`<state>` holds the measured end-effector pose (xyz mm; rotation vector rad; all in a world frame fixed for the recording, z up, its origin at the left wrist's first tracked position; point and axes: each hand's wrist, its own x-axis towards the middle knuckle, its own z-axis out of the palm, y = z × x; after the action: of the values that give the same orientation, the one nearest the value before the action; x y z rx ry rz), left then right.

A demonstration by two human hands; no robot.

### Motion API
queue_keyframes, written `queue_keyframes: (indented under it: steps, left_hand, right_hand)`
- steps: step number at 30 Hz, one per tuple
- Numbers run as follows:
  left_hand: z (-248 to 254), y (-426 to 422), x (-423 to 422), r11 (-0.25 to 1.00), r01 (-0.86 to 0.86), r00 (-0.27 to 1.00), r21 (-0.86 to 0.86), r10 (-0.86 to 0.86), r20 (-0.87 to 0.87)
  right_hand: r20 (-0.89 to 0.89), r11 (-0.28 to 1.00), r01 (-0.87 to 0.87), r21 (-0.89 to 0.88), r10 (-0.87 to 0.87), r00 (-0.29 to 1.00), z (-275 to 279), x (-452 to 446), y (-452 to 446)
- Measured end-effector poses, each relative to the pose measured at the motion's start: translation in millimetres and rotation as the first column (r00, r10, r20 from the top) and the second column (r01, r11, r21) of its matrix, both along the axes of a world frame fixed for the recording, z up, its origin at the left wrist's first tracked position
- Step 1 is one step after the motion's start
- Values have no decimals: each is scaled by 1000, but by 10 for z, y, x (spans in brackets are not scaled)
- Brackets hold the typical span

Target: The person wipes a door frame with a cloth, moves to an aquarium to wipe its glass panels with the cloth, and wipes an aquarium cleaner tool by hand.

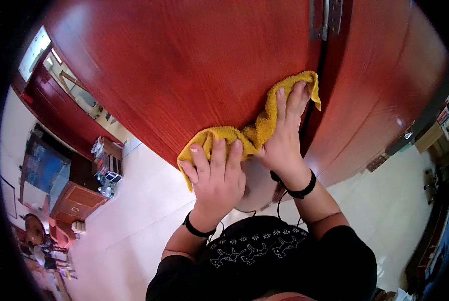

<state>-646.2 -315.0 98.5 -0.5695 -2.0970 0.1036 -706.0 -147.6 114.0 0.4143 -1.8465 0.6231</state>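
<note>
A yellow cloth (227, 134) lies pressed against a reddish-brown wooden door (184, 65), bunched in its middle. My left hand (217, 175) rests on the lower left part of the cloth, fingers spread and pointing up. Higher and to the right, my right hand (287, 135) presses the other end of the cloth near the door's hinge-side edge, its fingers stretched out. One corner of the cloth hangs over the gap beside the door. Both wrists wear black bands.
A metal hinge (325, 17) joins the door to the wooden frame (385, 70) on the right. At the left are a wooden cabinet (76, 200), a television (41, 163) and stacked items. Pale floor tiles (134, 200) lie below, with a dark cable near my body.
</note>
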Motion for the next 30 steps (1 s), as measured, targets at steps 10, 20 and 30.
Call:
queue_keyframes:
  steps: [10, 20, 30]
  left_hand:
    - [-546, -105, 188, 978, 138, 932, -153, -77, 353]
    - [-879, -287, 324, 955, 270, 786, -121, -146, 600]
    - [-1237, -567, 191, 974, 223, 944, 43, -226, 241]
  right_hand:
    - [232, 999, 39, -25, -33, 972, -1026, 190, -18]
    - [680, 998, -2, 67, -45, 731, -1632, 519, -162]
    - [594, 933, -181, -312, 340, 729, -1341, 881, -431]
